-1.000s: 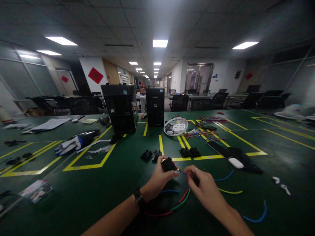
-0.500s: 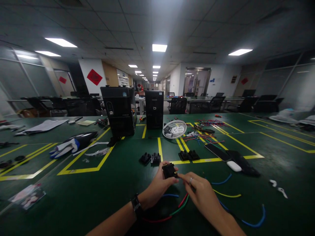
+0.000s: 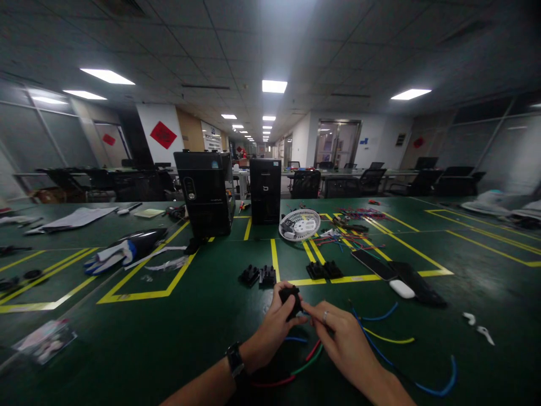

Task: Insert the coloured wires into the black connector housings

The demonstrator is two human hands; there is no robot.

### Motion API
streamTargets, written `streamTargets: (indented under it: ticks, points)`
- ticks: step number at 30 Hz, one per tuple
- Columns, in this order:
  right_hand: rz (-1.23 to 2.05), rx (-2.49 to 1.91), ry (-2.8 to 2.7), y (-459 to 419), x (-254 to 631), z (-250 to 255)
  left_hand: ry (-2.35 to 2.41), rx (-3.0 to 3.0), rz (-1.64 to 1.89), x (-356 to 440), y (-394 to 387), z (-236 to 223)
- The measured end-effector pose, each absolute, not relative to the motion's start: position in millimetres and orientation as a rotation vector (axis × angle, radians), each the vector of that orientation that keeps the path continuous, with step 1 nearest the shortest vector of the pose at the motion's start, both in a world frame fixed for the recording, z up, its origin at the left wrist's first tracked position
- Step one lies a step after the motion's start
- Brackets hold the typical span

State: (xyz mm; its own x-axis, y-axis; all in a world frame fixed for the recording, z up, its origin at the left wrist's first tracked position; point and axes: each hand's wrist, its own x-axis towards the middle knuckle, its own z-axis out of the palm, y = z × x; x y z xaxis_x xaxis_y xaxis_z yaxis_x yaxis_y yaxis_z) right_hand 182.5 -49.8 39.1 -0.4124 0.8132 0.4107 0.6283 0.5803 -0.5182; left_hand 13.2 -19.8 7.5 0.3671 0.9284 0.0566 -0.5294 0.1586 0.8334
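Observation:
Above the front of the green table, my left hand [image 3: 276, 318] is closed around a small black plastic block [image 3: 291, 298], with the thumb pressed on its near face. My right hand [image 3: 344, 332] is at the block's right side, its fingers drawn together and the index fingertip touching or almost touching the block. What the right fingers pinch, if anything, is hidden. Two similar black blocks [image 3: 258, 275] sit just beyond my left hand, and another pair [image 3: 324, 270] lies farther right. Blue wire [image 3: 380, 349], yellow wire [image 3: 391, 339] and green wire [image 3: 307, 363] pieces lie around and beneath my hands.
Two black computer towers [image 3: 207, 194] stand at the back. A white plastic basket [image 3: 310, 225] is beside loose wires [image 3: 363, 213]. To the right are a phone [image 3: 374, 264], a white case [image 3: 401, 289] and white earbuds [image 3: 484, 332]. Gloves [image 3: 112, 256] and a plastic bag [image 3: 48, 341] lie left.
The block has been turned in my left hand, so its brass-coloured contacts no longer show. My left thumb has moved up onto it. The right hand has shifted slightly left and down.

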Motion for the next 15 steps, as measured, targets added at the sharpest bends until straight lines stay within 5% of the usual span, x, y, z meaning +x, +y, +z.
streamTargets:
  ticks: [15]
  points:
    - [0.626,-1.071,-2.05,-41.8,180.2,34.2,0.903,1.358,1.302,6.9,-14.3,14.6]
